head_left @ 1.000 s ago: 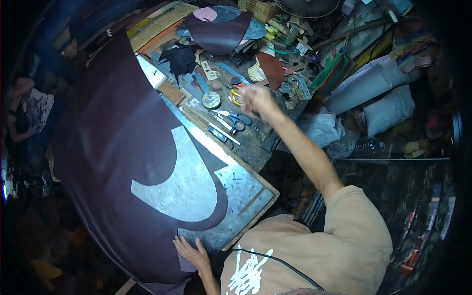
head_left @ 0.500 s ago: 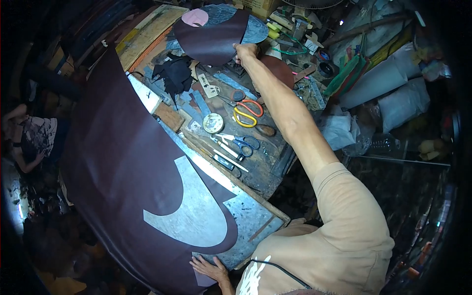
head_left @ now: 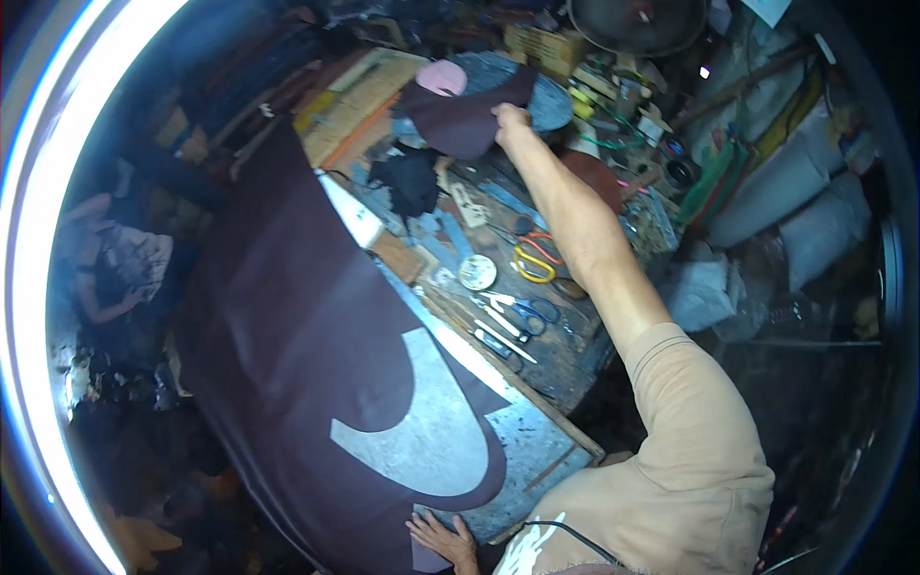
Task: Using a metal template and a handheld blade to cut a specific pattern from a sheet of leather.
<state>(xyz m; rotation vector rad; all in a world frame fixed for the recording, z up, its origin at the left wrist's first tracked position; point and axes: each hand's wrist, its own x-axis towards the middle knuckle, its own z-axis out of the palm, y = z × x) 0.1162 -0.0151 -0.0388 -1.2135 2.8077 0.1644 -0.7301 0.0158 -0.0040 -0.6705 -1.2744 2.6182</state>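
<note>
Right hand [head_left: 512, 123] at a dark brown, crescent-shaped, leather-like piece [head_left: 460, 125], far side of a crowded wooden workbench [head_left: 567, 356].
A broad dark brown, leather-like sheet [head_left: 278, 307] covered the left side, overlapping a grey, speckled metal-topped board [head_left: 541, 450] at the near end. The left hand [head_left: 446, 542] lay flat on the sheet's near edge, fingers slightly spread; the right hand's thumb and fingers pinched the crescent's right edge. Beyond the bench stood a round dark fan [head_left: 637, 21] and a tan cardboard box [head_left: 541, 50]. A small round pale tin [head_left: 477, 272] sat mid-bench. To the right, in dim light, lay white plastic sacks [head_left: 704, 289]; their contents, and the tin's, could not be made out.
</note>
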